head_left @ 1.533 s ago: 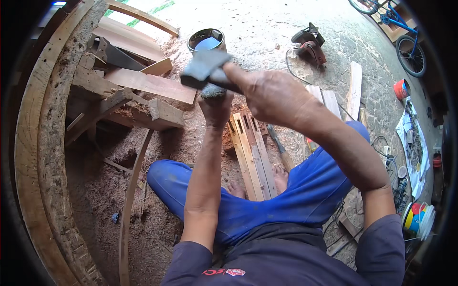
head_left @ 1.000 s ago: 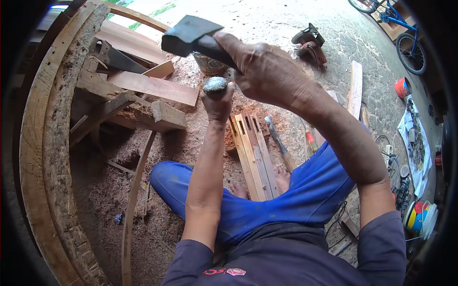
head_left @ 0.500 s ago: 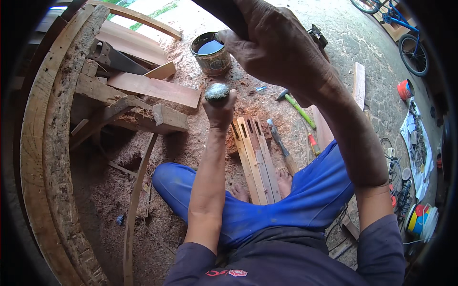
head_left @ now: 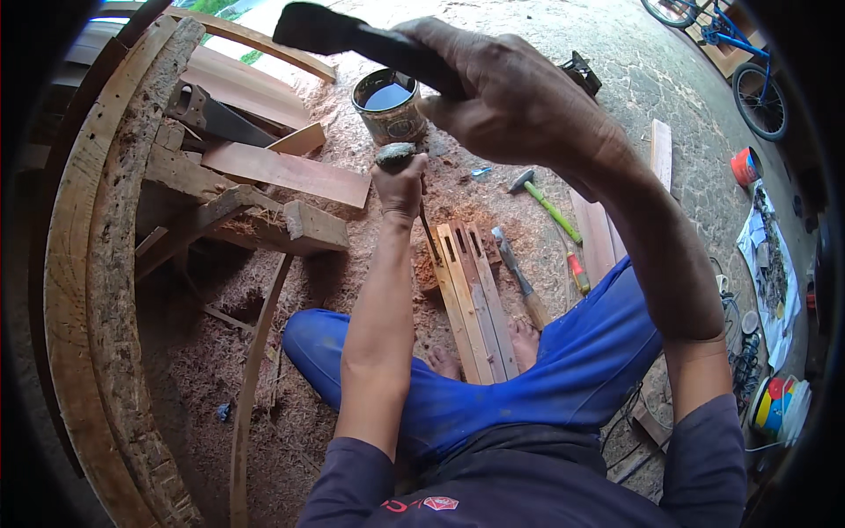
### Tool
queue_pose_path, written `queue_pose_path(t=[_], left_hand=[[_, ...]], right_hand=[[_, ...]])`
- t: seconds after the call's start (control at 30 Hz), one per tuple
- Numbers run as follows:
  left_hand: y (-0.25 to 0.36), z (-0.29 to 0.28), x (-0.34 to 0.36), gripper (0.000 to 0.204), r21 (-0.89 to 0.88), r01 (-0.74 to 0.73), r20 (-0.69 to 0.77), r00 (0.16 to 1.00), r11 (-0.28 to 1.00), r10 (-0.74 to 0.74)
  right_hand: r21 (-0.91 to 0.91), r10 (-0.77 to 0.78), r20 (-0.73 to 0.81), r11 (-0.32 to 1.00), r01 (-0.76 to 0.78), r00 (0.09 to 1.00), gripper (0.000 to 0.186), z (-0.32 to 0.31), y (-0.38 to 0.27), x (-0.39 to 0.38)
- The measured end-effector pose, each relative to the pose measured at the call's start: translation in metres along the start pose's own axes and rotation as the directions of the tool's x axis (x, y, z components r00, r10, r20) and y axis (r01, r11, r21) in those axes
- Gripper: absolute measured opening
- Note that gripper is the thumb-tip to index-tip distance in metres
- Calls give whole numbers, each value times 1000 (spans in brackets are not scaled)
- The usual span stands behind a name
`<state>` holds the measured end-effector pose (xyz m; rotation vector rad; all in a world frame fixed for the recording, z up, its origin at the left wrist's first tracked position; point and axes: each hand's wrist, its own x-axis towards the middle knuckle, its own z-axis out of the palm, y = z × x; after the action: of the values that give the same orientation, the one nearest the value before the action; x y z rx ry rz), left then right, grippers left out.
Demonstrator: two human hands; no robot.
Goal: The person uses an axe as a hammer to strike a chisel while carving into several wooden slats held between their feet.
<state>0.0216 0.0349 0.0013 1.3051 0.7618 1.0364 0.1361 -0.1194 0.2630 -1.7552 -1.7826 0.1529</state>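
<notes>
My left hand (head_left: 399, 187) is closed round a chisel (head_left: 426, 224), whose worn, whitish handle top shows above the fist. The thin blade slants down to the left strip of a bundle of wooden strips (head_left: 471, 295) with slots cut near their far ends. Up in the air, my right hand (head_left: 519, 92) grips a dark mallet (head_left: 365, 44), its broad end pointing left above a paint can. The strips lie between my bare feet. Beside them rests another chisel (head_left: 521, 277) with a wooden handle.
A can of dark liquid (head_left: 396, 123) stands beyond my left hand. A green-handled hammer (head_left: 550, 207) and red screwdriver (head_left: 578, 273) lie to the right. A handsaw (head_left: 216, 119), boards and a curved timber frame (head_left: 106, 264) fill the left. Shavings cover the floor.
The mallet has tipped down and left, bringing its broad end into view. My left hand and the chisel handle have shifted slightly away from me, and the blade now shows more clearly.
</notes>
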Motion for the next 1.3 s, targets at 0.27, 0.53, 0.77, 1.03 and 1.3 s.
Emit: queue_pose_path(t=[0.27, 0.53, 0.77, 1.03, 1.3], left_hand=[[10, 17, -46, 9, 143, -169, 32, 986, 975, 166], [7, 8, -13, 13, 60, 17, -13, 1000, 998, -16], [2, 9, -39, 11, 17, -91, 0, 996, 996, 91], [30, -19, -199, 21, 110, -627, 576, 672, 771, 465], [51, -5, -94, 20, 175, -272, 432, 885, 946, 174]], right_hand=[[-188, 250, 509, 966, -177, 824, 47, 83, 53, -30], [113, 87, 220, 987, -114, 972, 44, 24, 26, -9], [-226, 278, 422, 954, -197, 863, 44, 82, 62, -27], [111, 354, 267, 913, -394, 896, 43, 116, 128, -118], [-228, 97, 534, 973, 32, 840, 45, 154, 157, -170]])
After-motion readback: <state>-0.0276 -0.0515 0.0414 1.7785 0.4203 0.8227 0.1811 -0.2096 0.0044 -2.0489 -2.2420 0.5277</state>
